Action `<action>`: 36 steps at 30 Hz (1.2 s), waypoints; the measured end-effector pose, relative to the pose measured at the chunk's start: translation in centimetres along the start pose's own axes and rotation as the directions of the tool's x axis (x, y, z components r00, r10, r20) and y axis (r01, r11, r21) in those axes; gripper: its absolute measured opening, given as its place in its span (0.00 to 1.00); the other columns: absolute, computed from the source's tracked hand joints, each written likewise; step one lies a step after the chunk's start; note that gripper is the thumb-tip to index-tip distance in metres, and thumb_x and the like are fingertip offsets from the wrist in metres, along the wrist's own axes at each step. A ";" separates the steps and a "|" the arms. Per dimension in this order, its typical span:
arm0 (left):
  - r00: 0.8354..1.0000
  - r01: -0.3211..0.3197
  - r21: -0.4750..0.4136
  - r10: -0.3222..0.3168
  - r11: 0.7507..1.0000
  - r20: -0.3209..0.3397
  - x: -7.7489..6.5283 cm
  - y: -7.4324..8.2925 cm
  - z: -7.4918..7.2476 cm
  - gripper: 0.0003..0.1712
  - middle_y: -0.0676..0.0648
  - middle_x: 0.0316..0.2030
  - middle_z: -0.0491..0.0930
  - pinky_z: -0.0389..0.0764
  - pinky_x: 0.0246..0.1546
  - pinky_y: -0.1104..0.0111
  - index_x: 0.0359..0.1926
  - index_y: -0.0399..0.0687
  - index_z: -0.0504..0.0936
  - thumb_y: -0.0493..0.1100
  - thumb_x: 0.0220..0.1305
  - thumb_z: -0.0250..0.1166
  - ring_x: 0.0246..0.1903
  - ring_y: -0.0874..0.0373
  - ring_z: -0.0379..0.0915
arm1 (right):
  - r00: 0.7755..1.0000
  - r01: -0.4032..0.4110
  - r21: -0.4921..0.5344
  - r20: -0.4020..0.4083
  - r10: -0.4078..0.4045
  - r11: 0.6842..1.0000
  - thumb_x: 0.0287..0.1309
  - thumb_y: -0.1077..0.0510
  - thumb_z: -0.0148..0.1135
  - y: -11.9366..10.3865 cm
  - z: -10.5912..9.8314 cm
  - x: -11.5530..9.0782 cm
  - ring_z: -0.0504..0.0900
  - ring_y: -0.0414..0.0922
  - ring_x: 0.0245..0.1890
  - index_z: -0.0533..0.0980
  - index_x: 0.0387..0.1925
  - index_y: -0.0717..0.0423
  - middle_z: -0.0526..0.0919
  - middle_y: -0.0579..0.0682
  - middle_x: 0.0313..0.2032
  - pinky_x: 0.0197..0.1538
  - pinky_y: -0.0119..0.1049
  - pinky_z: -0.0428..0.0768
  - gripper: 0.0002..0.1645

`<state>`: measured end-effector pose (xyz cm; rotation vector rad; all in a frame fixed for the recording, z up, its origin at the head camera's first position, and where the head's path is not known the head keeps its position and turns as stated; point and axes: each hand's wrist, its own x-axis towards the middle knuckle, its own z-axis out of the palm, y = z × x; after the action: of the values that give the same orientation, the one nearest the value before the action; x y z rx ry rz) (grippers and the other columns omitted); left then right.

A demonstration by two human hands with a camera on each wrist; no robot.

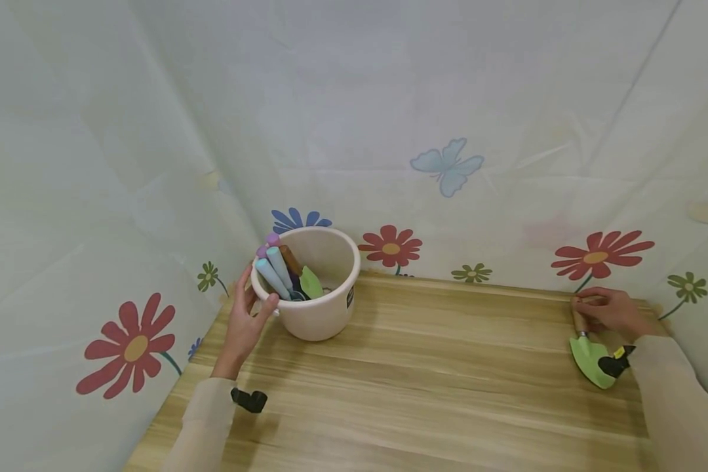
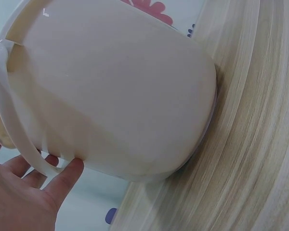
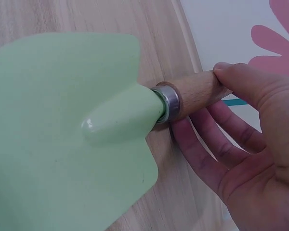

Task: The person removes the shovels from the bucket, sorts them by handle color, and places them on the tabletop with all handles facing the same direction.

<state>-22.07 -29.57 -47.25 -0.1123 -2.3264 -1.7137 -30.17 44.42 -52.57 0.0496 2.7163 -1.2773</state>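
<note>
My left hand (image 1: pixel 246 328) holds the side of a white plastic bucket (image 1: pixel 315 324) at the back left of the table. In the left wrist view, its thumb and fingers grip around the bucket's white carrying handle (image 2: pixel 12 113), close to the rim. Inside the bucket stand light-blue handles (image 1: pixel 276 275), purple knobs, a brown handle and a green blade; their lower parts are hidden. At the far right, my right hand (image 1: pixel 616 311) pinches the short wooden handle of a hand trowel (image 3: pixel 72 110). Its light-green blade points toward me, low over the wood.
The wood-grain table (image 1: pixel 436 367) stretches between the two hands. Behind it and along both sides hangs a white sheet (image 1: pixel 354 131) printed with flowers and a butterfly, meeting the table's back edge. A dark wrist camera (image 1: pixel 249 400) sits on the left wrist.
</note>
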 end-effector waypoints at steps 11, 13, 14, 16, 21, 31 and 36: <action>0.999 -0.032 0.011 0.032 0.999 -0.017 0.3 -1.3 0.0 0.49 0.47 0.79 0.52 0.65 0.68 0.42 0.82 0.69 0.42 0.51 0.73 0.64 0.77 0.47 0.51 | 1.000 0.009 -0.018 -0.007 -0.009 1.000 0.72 0.47 0.63 -1.0 0.1 -0.2 0.83 0.47 0.36 0.70 0.62 0.75 0.85 0.64 0.43 0.37 0.40 0.87 0.36; 0.999 -0.034 0.013 0.034 0.999 -0.016 0.2 -1.3 0.0 0.49 0.46 0.79 0.52 0.65 0.68 0.43 0.83 0.68 0.42 0.51 0.73 0.64 0.77 0.47 0.51 | 1.000 0.003 -0.026 -0.006 -0.003 1.000 0.71 0.46 0.63 -1.1 0.1 -0.2 0.83 0.48 0.36 0.69 0.62 0.75 0.84 0.64 0.44 0.37 0.40 0.87 0.37; 0.999 -0.033 0.015 0.033 0.999 -0.015 0.2 -1.3 0.0 0.49 0.46 0.79 0.52 0.65 0.68 0.43 0.83 0.67 0.42 0.51 0.73 0.64 0.77 0.47 0.51 | 1.000 0.001 -0.030 -0.006 -0.001 1.000 0.71 0.46 0.63 -1.1 0.2 -0.2 0.83 0.49 0.37 0.70 0.62 0.74 0.84 0.65 0.44 0.38 0.41 0.87 0.37; 0.999 -0.029 0.018 0.029 0.999 -0.013 0.2 -1.3 0.0 0.49 0.46 0.79 0.52 0.66 0.68 0.44 0.83 0.67 0.42 0.51 0.74 0.64 0.77 0.46 0.51 | 1.000 0.002 -0.028 -0.007 -0.002 1.000 0.71 0.45 0.63 -1.1 0.2 -0.2 0.84 0.50 0.38 0.69 0.62 0.74 0.84 0.66 0.45 0.38 0.43 0.88 0.37; 1.000 -0.026 0.015 0.027 1.000 -0.014 0.2 -1.3 0.0 0.49 0.47 0.79 0.52 0.66 0.68 0.44 0.83 0.67 0.42 0.51 0.73 0.64 0.77 0.47 0.51 | 1.000 0.007 -0.018 -0.016 -0.007 1.000 0.70 0.44 0.63 -0.8 0.2 -0.1 0.85 0.51 0.38 0.70 0.62 0.74 0.84 0.66 0.45 0.39 0.45 0.88 0.38; 1.000 -0.012 0.019 0.012 1.000 -0.008 0.3 -1.1 0.0 0.50 0.46 0.80 0.51 0.66 0.68 0.43 0.83 0.70 0.41 0.52 0.73 0.64 0.77 0.46 0.50 | 1.000 -0.001 -0.027 -0.020 0.000 1.000 0.72 0.45 0.63 -1.1 0.0 -0.2 0.84 0.51 0.38 0.70 0.62 0.75 0.83 0.68 0.46 0.38 0.44 0.88 0.37; 1.000 -0.005 0.029 0.006 1.000 -0.007 0.2 -1.2 0.0 0.50 0.46 0.80 0.50 0.66 0.68 0.43 0.83 0.69 0.41 0.52 0.73 0.64 0.77 0.45 0.49 | 1.000 -0.011 -0.024 -0.014 0.011 1.000 0.71 0.45 0.63 -1.2 0.0 -0.2 0.84 0.51 0.38 0.69 0.63 0.75 0.83 0.67 0.45 0.39 0.45 0.88 0.37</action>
<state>-22.54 -29.95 -48.27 -0.1071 -2.3425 -1.6744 -30.03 43.66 -51.64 0.0710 2.7385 -1.2457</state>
